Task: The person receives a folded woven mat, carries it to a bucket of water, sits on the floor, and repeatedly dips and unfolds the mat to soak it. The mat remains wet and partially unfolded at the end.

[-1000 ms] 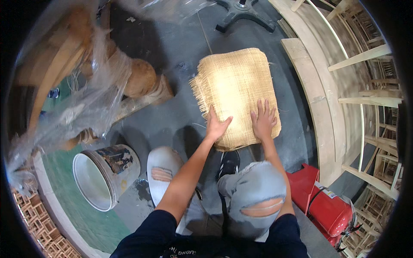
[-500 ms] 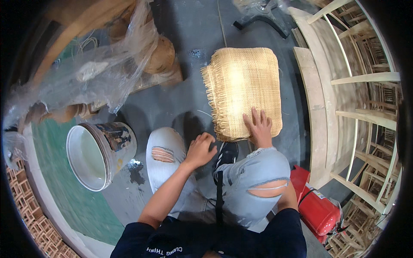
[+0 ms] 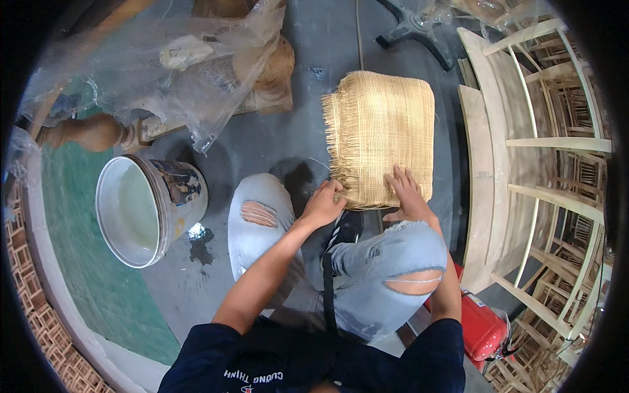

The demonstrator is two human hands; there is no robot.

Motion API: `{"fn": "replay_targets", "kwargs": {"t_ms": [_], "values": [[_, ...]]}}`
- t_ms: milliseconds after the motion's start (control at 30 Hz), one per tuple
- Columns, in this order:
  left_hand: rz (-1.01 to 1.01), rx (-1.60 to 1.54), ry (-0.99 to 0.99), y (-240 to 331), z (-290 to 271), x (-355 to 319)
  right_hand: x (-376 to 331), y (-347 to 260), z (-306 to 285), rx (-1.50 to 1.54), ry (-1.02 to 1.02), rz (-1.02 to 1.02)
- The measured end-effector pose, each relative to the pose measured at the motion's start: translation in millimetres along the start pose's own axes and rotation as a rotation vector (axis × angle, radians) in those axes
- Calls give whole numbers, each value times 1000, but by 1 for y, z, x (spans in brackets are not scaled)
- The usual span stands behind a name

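A stack of tan woven cane sheets [image 3: 383, 131] lies on the grey floor in front of me, its left side a frayed fringe of loose strands. My left hand [image 3: 324, 204] is at the near left corner of the stack, its fingers curled in on the fringed edge. The thumb and fingertips are partly hidden there. On the near right part of the top sheet rests my right hand [image 3: 409, 196], its fingers stretched out and flat on the weave.
A white bucket [image 3: 157, 252] of cloudy liquid stands at the left, near a wet patch [image 3: 202, 247]. Plastic film [image 3: 151, 85] covers turned wooden pieces at the far left. Boards [image 3: 481, 170] and wooden frames [image 3: 557, 142] line the right, with a red fire extinguisher [image 3: 483, 327] near me.
My left hand has moved forward and right from over my knees to the stack's near left corner. My right hand stays on the top sheet. The view has shifted slightly.
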State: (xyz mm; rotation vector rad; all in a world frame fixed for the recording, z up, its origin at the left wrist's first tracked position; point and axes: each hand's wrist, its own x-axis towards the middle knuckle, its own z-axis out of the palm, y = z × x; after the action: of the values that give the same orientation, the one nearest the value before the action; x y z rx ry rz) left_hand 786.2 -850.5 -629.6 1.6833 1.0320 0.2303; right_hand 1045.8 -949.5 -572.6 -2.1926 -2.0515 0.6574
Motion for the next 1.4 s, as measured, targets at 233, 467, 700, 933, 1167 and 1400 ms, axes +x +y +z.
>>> {"fn": "replay_targets", "kwargs": {"t_ms": [233,467,700,933,1167,1400], "values": [[-537,-426,207,-33,48,99,-15,148,17,500,685,643],[-598,-333,163,-56,61,113,-1,186,96,1391,340,864],[-479,-1144,0,-59,51,129,22,180,64,1564,118,744],[-420,-769,-197,-5,-14,143,2,155,76,1757,130,801],[-593,-800,-218,-29,-45,160,5,149,69,2198,353,637],[-586,-833,-431,-24,-45,196,23,197,54,2019,285,650]]}}
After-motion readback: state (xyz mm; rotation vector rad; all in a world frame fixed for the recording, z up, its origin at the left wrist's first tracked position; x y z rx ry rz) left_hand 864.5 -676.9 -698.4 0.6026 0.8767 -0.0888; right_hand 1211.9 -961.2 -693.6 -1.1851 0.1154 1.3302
